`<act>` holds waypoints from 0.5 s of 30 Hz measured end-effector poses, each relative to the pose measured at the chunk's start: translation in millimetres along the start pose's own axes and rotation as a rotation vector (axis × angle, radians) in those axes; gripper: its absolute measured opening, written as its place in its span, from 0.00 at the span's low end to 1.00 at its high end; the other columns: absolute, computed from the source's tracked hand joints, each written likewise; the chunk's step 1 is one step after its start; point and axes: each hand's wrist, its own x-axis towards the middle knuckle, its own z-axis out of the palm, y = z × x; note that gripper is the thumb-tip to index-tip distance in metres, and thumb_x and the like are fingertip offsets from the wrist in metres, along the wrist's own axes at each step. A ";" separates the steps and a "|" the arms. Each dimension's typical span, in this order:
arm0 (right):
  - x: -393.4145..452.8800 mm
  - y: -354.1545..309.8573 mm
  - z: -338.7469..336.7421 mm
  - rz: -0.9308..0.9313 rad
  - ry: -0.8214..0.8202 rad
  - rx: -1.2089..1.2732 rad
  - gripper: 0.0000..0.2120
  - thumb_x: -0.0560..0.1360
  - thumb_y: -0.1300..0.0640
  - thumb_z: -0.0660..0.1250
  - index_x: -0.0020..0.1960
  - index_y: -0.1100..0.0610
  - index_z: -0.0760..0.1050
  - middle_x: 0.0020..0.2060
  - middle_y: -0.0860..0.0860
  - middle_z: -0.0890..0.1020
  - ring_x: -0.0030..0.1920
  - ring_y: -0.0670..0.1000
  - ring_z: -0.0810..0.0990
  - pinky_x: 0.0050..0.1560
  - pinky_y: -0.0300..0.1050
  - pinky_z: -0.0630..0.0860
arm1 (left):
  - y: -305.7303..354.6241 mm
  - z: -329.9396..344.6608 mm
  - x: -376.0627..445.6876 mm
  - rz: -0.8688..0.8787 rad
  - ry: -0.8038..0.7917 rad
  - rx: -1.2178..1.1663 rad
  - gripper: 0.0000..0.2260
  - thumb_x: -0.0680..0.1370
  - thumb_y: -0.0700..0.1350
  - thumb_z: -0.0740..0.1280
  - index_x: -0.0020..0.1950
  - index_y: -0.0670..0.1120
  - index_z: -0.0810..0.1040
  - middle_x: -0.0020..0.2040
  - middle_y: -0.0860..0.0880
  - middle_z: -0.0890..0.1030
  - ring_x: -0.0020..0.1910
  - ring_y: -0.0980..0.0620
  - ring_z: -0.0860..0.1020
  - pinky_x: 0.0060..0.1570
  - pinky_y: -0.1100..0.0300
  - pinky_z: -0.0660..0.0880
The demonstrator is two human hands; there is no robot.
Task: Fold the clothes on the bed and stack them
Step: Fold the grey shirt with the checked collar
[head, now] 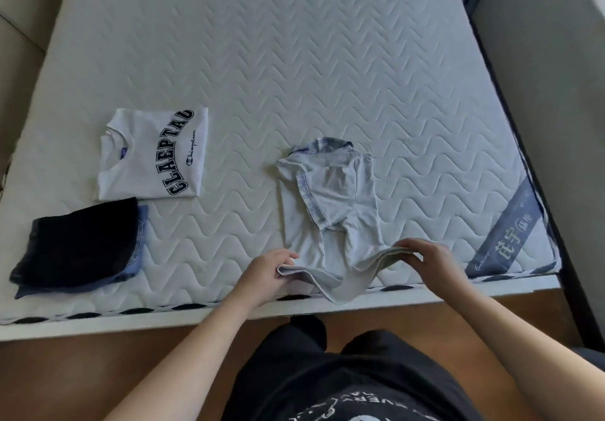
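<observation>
Here, a pale grey polo shirt with a blue plaid collar [330, 204] lies partly folded on the white quilted mattress of the bed [294, 60], close to the bed's near edge and somewhat right of its middle. Its collar points toward the far side, and one sleeve is folded in over the body. The hem sags slightly over the near edge between the two hands. The left hand [266, 276] pinches the hem's left corner, fingers curled round the doubled fabric. The right hand [432, 261] pinches the hem's right corner in the same way, thumb under and fingers over the cloth.

Toward the left side of the bed lies a folded white T-shirt with dark block lettering [154, 155], flat and well apart from the polo shirt. Just nearer the near edge, by the near left corner, sits a small stack: a folded black garment [78, 243] on top of a folded blue garment [139, 240], whose edge shows at the right and beneath. A blue label strip with white characters [510, 234] crosses the near right corner of the mattress.
</observation>
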 end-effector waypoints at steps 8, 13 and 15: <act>99.4 -1.4 -23.8 0.042 0.005 0.106 0.09 0.77 0.62 0.68 0.56 0.54 0.83 0.46 0.44 0.83 0.47 0.46 0.80 0.48 0.36 0.70 | 23.4 -71.9 92.2 -0.059 0.025 -0.186 0.06 0.78 0.41 0.69 0.53 0.50 0.78 0.43 0.56 0.81 0.39 0.67 0.76 0.40 0.72 0.69; 178.6 7.0 -27.3 0.031 -0.025 0.169 0.09 0.78 0.62 0.67 0.55 0.53 0.82 0.46 0.43 0.82 0.47 0.39 0.78 0.47 0.22 0.67 | 17.5 -83.1 157.5 -0.079 0.078 -0.337 0.10 0.78 0.34 0.66 0.53 0.48 0.81 0.46 0.55 0.83 0.44 0.67 0.78 0.45 0.73 0.71; 210.4 13.9 -23.7 0.067 -0.068 0.194 0.09 0.79 0.58 0.67 0.56 0.50 0.82 0.46 0.41 0.82 0.47 0.38 0.78 0.46 0.20 0.66 | 7.9 -85.7 186.1 -0.108 0.089 -0.368 0.10 0.79 0.34 0.65 0.54 0.48 0.81 0.49 0.53 0.83 0.44 0.69 0.78 0.47 0.73 0.71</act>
